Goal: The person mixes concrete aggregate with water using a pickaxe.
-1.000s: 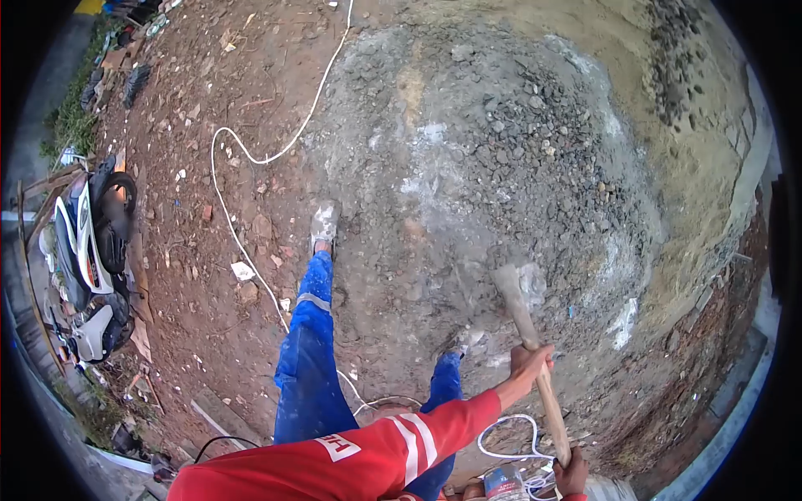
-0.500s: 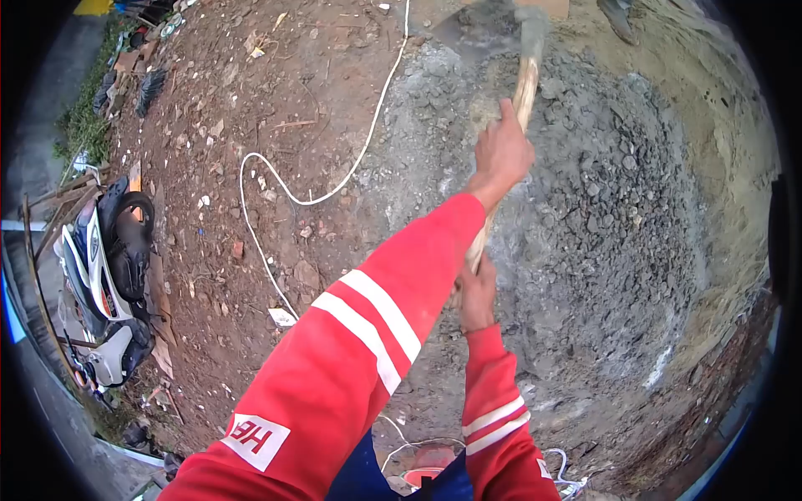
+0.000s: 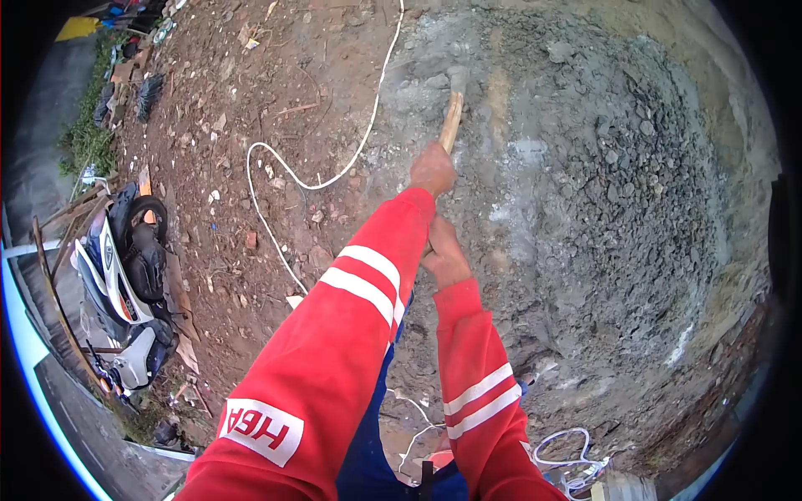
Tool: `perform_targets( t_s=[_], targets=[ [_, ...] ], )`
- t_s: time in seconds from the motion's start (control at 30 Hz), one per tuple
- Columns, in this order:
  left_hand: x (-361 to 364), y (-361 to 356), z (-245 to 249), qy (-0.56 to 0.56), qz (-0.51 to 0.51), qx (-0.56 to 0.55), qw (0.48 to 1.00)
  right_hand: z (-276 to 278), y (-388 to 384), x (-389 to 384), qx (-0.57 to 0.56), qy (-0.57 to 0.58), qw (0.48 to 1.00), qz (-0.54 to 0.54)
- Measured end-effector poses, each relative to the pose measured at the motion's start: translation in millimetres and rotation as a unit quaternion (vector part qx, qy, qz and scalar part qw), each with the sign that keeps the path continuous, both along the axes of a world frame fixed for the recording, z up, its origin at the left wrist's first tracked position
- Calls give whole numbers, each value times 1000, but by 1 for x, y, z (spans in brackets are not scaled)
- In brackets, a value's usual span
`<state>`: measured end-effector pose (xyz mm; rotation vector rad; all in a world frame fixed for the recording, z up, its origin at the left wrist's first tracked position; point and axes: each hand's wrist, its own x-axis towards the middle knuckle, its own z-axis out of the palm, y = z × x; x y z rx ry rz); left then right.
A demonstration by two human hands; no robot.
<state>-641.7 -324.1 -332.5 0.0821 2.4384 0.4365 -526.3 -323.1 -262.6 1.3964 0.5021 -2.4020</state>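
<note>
Both my hands grip the wooden handle (image 3: 452,123) of a hoe that points away from me. My left hand (image 3: 433,170) is the farther one, wrapped round the handle below its grey socket (image 3: 458,79). Closer to my body, my right hand (image 3: 445,250) is closed round the lower handle, whose end is hidden behind my hand and sleeve. The hoe's head lies against grey wet-looking mix (image 3: 526,159) and blends into it, so the blade's outline is hard to make out. Rough grey gravelly mix (image 3: 618,200) spreads to the right of my hands.
A white cable (image 3: 332,179) winds over the reddish-brown soil (image 3: 225,125) on the left. A scooter (image 3: 117,275) stands beside wooden poles (image 3: 58,284) at far left. Coiled white hose or cable (image 3: 576,468) lies at bottom right. Sandy ground (image 3: 743,108) borders the mix.
The hoe's head has swung left and come nearer, down onto the grey mix. Both hands have shifted left with the handle. A dark shape at the top right has left the view.
</note>
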Motion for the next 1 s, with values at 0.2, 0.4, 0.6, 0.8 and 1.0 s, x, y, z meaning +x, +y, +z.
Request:
perform_targets(
  t_s=[0.2, 0.4, 0.6, 0.8, 1.0],
  targets=[
    [150, -4, 39, -128, 43, 13, 991, 22, 9, 158, -61, -18, 997, 33],
    [280, 33, 51, -136, 44, 8, 990, 72, 52, 269, -44, -102, 994, -19],
    [338, 121, 98, -336, 259, 164, 891, 130, 190, 331, -72, -43, 987, 138],
    [452, 226, 178, -438, 464, 366, 677, 342, 324, 537, 247, -153, 882, 371],
    [542, 257, 251, -504, 503, 385, 588, 361, 311, 672, 624, -219, 442, 607]
  ],
)
